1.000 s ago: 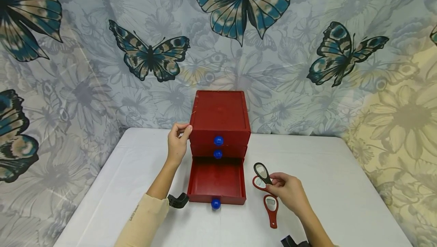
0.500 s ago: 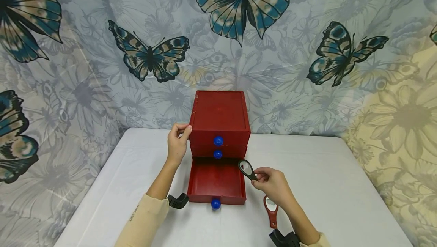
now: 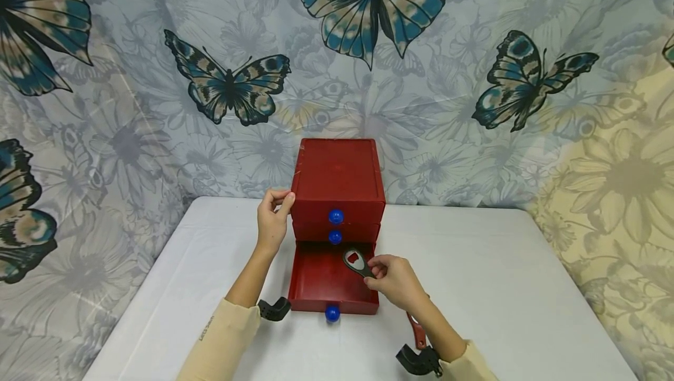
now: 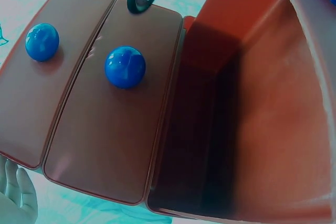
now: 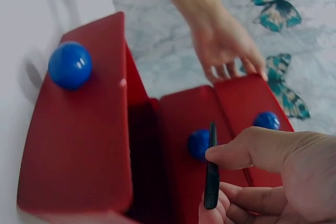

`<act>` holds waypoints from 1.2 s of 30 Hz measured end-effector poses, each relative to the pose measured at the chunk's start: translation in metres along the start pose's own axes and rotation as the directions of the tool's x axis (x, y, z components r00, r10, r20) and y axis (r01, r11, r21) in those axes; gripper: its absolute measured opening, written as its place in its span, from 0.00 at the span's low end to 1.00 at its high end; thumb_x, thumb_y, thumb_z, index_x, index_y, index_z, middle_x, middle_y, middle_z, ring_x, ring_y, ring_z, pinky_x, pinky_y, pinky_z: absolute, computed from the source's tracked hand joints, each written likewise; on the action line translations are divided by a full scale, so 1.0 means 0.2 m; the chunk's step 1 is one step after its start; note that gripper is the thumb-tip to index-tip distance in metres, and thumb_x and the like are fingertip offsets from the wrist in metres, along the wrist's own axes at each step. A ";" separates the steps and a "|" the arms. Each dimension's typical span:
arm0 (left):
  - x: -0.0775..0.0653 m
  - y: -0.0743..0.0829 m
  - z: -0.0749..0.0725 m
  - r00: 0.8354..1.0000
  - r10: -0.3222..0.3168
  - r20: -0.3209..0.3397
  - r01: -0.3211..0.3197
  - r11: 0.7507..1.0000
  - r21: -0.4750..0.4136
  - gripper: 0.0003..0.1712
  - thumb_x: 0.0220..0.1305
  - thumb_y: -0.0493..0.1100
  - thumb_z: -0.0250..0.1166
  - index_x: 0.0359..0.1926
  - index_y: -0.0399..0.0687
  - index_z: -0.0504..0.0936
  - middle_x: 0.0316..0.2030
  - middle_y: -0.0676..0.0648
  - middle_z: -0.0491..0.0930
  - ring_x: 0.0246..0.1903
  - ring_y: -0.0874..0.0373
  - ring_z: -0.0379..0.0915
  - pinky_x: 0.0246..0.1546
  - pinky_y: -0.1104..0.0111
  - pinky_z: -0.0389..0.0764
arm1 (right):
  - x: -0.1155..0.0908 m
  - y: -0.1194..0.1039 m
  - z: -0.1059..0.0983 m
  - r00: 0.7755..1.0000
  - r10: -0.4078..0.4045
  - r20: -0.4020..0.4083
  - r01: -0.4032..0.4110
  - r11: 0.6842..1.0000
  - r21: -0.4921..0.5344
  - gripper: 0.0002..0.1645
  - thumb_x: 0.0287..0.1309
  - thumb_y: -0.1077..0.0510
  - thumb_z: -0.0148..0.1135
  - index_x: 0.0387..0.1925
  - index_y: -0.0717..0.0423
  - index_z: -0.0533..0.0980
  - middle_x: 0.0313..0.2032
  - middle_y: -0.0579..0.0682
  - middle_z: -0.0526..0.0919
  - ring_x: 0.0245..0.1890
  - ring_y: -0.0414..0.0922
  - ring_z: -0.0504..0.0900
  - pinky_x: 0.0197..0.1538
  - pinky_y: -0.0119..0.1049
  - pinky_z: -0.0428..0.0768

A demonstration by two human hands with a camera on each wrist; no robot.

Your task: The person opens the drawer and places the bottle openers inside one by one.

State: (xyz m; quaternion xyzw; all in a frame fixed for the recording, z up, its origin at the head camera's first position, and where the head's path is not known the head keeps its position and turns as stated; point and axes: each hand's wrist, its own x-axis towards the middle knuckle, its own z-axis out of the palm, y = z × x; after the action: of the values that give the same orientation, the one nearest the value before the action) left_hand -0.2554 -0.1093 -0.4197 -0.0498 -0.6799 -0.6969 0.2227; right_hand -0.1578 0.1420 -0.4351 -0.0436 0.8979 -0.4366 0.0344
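Left hand [image 3: 271,229] extended, fingers spread against the red cabinet's side [image 3: 293,205]; we see the right hand [image 3: 397,282] pinching a black magnifier [image 3: 359,265] above the open bottom drawer [image 3: 318,281].

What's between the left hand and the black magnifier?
In the head view, part of the red drawer unit separates the left hand from the magnifier.

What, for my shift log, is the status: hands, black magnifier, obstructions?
Left hand touching edge of red cabinet. Right hand pinching black magnifier above open bottom drawer. No obstruction seen between magnifier and drawer.
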 end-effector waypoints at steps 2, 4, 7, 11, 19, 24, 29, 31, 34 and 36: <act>0.00 0.00 0.00 1.000 0.001 0.002 -0.001 1.000 -0.004 0.13 0.67 0.37 0.61 0.44 0.27 0.76 0.34 0.56 0.78 0.35 0.70 0.75 0.36 0.78 0.79 | 0.02 -0.01 0.03 1.000 -0.024 0.017 0.024 1.000 -0.012 0.14 0.44 0.66 0.73 0.37 0.63 0.81 0.25 0.47 0.77 0.28 0.40 0.72 0.30 0.25 0.74; 0.00 0.00 0.00 1.000 0.004 0.002 -0.004 1.000 -0.005 0.13 0.67 0.36 0.61 0.44 0.27 0.76 0.34 0.56 0.78 0.35 0.70 0.75 0.36 0.78 0.80 | 0.04 -0.02 0.07 0.998 -0.060 0.036 0.061 0.998 -0.031 0.14 0.44 0.66 0.73 0.36 0.63 0.81 0.25 0.47 0.77 0.27 0.39 0.72 0.29 0.25 0.73; 0.00 -0.01 0.00 1.000 0.009 0.002 -0.009 1.000 -0.006 0.12 0.67 0.36 0.61 0.43 0.28 0.76 0.34 0.57 0.78 0.35 0.69 0.75 0.35 0.78 0.80 | 0.07 -0.03 0.12 0.991 -0.118 0.063 0.122 0.990 -0.064 0.13 0.44 0.65 0.72 0.35 0.64 0.81 0.24 0.47 0.76 0.26 0.39 0.71 0.28 0.26 0.72; 0.00 -0.01 0.00 1.000 0.011 0.007 -0.011 1.000 -0.004 0.13 0.67 0.37 0.61 0.44 0.27 0.76 0.35 0.57 0.78 0.34 0.69 0.75 0.35 0.77 0.79 | 0.12 -0.05 0.18 0.981 -0.173 0.086 0.180 0.980 -0.086 0.13 0.43 0.65 0.72 0.34 0.65 0.81 0.23 0.47 0.76 0.25 0.39 0.70 0.26 0.27 0.70; 0.00 0.01 0.00 1.000 -0.020 0.023 0.019 1.000 0.008 0.12 0.68 0.34 0.60 0.45 0.26 0.75 0.35 0.60 0.76 0.34 0.71 0.74 0.35 0.78 0.79 | 0.16 -0.09 0.28 0.973 -0.189 0.134 0.204 0.972 -0.115 0.12 0.43 0.65 0.72 0.33 0.67 0.81 0.21 0.47 0.74 0.23 0.39 0.69 0.25 0.26 0.68; -0.03 0.10 0.00 0.999 -0.014 0.035 0.014 1.000 0.021 0.11 0.67 0.32 0.59 0.44 0.24 0.74 0.34 0.61 0.76 0.34 0.72 0.73 0.36 0.77 0.79 | 0.16 -0.10 0.33 0.969 -0.205 0.140 0.223 0.967 -0.124 0.10 0.43 0.65 0.71 0.30 0.67 0.79 0.19 0.45 0.72 0.21 0.37 0.68 0.24 0.27 0.67; -0.05 0.16 0.01 0.999 -0.012 0.036 0.011 1.000 0.021 0.12 0.68 0.33 0.59 0.44 0.23 0.74 0.33 0.62 0.76 0.34 0.72 0.74 0.37 0.77 0.79 | 0.17 -0.10 0.40 0.978 -0.148 0.145 0.167 0.977 -0.132 0.09 0.46 0.65 0.72 0.28 0.67 0.79 0.15 0.46 0.72 0.17 0.38 0.70 0.23 0.29 0.69; -0.05 0.16 0.01 0.999 -0.007 0.034 0.007 1.000 0.021 0.12 0.67 0.33 0.59 0.44 0.23 0.74 0.33 0.62 0.76 0.34 0.72 0.74 0.37 0.77 0.79 | 0.18 -0.09 0.44 0.983 -0.102 0.155 0.124 0.983 -0.138 0.09 0.46 0.66 0.73 0.27 0.66 0.78 0.15 0.48 0.75 0.17 0.39 0.72 0.22 0.30 0.72; -0.04 0.15 0.01 0.999 -0.002 0.034 0.002 1.000 0.017 0.12 0.67 0.33 0.59 0.44 0.23 0.74 0.34 0.62 0.77 0.34 0.72 0.74 0.37 0.76 0.79 | 0.19 -0.08 0.49 0.981 -0.068 0.182 0.099 0.981 -0.168 0.09 0.45 0.67 0.73 0.22 0.64 0.78 0.16 0.49 0.76 0.16 0.41 0.72 0.20 0.30 0.72; -0.04 0.15 0.01 0.999 -0.001 0.036 0.000 1.000 0.013 0.12 0.67 0.32 0.59 0.44 0.22 0.74 0.34 0.61 0.77 0.34 0.72 0.74 0.37 0.76 0.79 | 0.20 -0.07 0.51 0.977 -0.057 0.206 0.096 0.978 -0.187 0.09 0.45 0.67 0.72 0.21 0.63 0.78 0.17 0.49 0.76 0.17 0.41 0.70 0.20 0.30 0.70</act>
State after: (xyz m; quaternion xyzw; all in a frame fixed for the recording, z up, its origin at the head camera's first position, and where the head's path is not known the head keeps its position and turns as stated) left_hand -0.2368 -0.1055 -0.3956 -0.0608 -0.6882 -0.6916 0.2105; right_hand -0.1860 0.0497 -0.4868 -0.1252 0.9261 -0.3406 0.1030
